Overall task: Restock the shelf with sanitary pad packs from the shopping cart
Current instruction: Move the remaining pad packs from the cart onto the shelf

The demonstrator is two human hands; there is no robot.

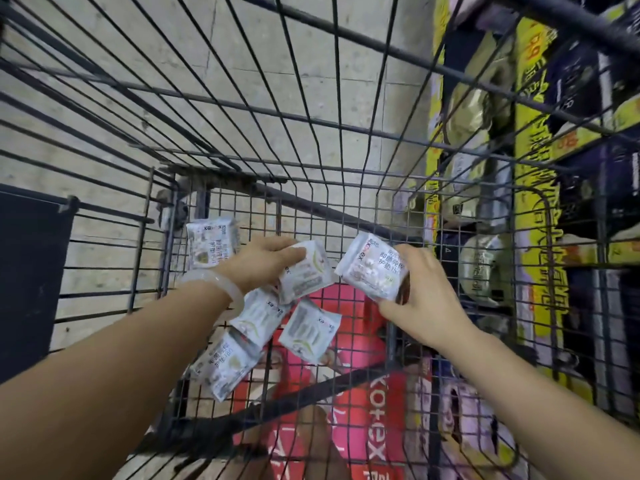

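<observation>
Sanitary pad packs lie in the shopping cart, and each hand has one. The right hand grips a white pack, fingers curled round its near end, holding it tilted above the cart's wire floor near the right wall. The left hand closes its fingers over a second white pack, which sits just beside the first, their corners almost touching; whether it is lifted clear of the packs below cannot be told. A pale translucent bangle circles the left wrist.

Under the left wrist a third pack lies on the cart floor, with a fourth pack just to its right and a fifth pack nearer the near edge. A sixth pack leans by the far left corner of the floor. Beneath the wire floor shows a large pink and red package with brand lettering. Beyond the cart's right wall stands the shelf, with yellow price strips and dark and pale packs stacked on it.
</observation>
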